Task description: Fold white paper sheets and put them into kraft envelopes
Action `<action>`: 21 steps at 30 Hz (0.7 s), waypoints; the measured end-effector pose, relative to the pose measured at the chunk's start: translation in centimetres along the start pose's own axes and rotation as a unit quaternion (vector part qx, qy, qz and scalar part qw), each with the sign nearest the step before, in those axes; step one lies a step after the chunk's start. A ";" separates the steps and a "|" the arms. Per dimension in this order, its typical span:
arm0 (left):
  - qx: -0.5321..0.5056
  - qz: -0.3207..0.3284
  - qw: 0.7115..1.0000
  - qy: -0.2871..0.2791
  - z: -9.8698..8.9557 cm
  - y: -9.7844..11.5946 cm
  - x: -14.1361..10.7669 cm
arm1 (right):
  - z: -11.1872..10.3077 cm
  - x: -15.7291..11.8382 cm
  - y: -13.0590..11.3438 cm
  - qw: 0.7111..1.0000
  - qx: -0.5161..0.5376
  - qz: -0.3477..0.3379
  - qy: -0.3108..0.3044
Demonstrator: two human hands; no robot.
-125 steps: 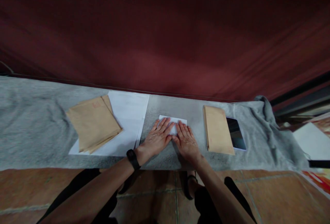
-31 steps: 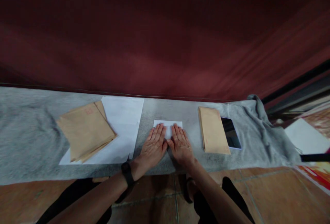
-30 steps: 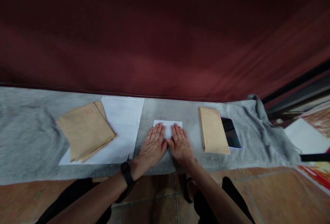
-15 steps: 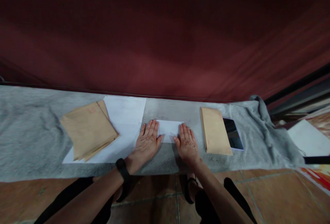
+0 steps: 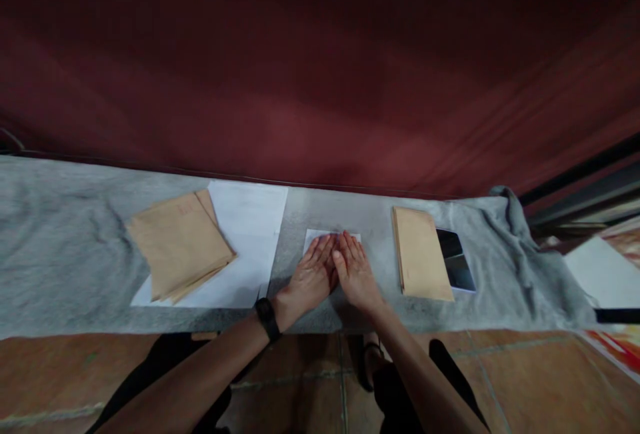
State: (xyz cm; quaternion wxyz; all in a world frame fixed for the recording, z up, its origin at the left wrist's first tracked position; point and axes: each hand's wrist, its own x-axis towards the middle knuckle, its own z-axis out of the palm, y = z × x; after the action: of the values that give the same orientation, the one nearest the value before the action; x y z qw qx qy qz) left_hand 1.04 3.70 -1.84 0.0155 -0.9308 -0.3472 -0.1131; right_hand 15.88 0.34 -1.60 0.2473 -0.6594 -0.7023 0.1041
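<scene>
A small folded white paper (image 5: 315,234) lies on the grey cloth (image 5: 350,202) in front of me, mostly covered by my hands. My left hand (image 5: 313,273) rests flat on it with fingers stretched out. Beside it, my right hand (image 5: 356,275) also presses down flat, fingers straight, its thumb against the left fingers. To the left, a fanned pile of brown envelopes (image 5: 180,244) sits on large white sheets of paper (image 5: 253,234). On the right lies a stack of brown envelopes (image 5: 421,254), partly over a dark phone (image 5: 455,257).
A dark red wall or panel (image 5: 300,87) rises right behind the cloth-covered bench. Bunched cloth (image 5: 515,227) and a white board (image 5: 603,271) are at the far right. Below the front edge is a tiled floor (image 5: 300,394) with my legs and feet.
My hands have slid inward from the two ends of the folded paper and now meet over its middle. The view has shifted slightly.
</scene>
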 end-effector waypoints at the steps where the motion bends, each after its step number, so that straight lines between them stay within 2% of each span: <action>1: 0.006 0.009 1.000 -0.008 0.1 0.1 0.0 | 0.2 0.1 0.0 1.000 0.008 0.004 -0.007; 12: 0.016 0.010 1.000 -0.025 -0.7 -0.2 0.0 | 0.5 0.3 0.8 0.997 -0.073 -0.010 -0.027; 21: -0.023 -0.072 0.997 -0.015 0.0 -2.1 0.3 | 0.9 0.0 1.7 0.992 -0.127 -0.017 -0.012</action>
State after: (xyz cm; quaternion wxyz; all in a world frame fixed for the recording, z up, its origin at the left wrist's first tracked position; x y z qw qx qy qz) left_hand -0.08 5.52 -1.91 -0.0196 -0.9050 -0.4108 -0.1084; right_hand 16.94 0.73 -3.13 0.1547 -0.6723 -0.7237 0.0180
